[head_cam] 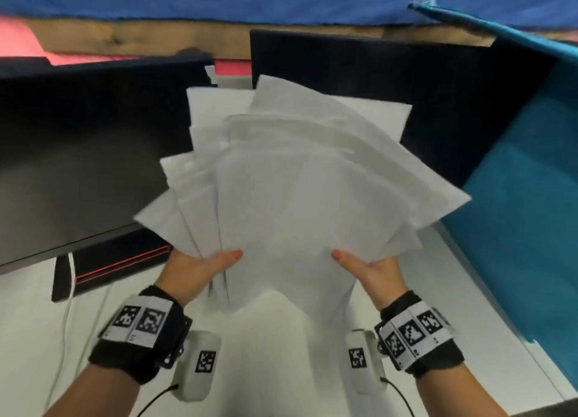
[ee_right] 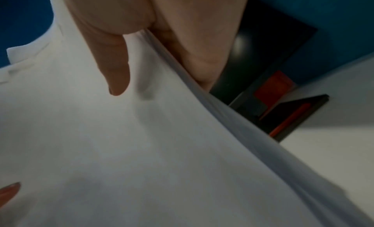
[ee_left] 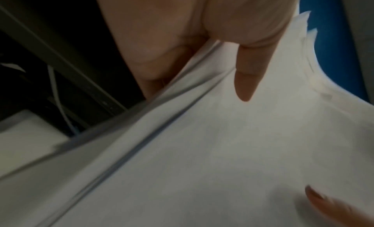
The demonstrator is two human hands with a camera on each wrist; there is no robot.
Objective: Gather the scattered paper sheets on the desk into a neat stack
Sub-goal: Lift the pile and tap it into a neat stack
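A fanned bundle of several white paper sheets (head_cam: 291,178) is held up above the white desk (head_cam: 469,291), its corners splayed out to both sides. My left hand (head_cam: 200,268) grips the bundle's lower left edge, thumb on top and fingers hidden beneath. My right hand (head_cam: 372,269) grips the lower right edge the same way. The left wrist view shows my left thumb (ee_left: 248,73) pressed on the top sheet (ee_left: 222,150), with layered edges beside it. In the right wrist view my right thumb (ee_right: 115,67) lies on the paper (ee_right: 121,150).
Two dark monitors (head_cam: 78,153) (head_cam: 375,72) stand behind the paper. A black device with a red stripe (head_cam: 119,263) and a white cable (head_cam: 67,316) lie at the left. A teal partition (head_cam: 525,222) borders the desk on the right.
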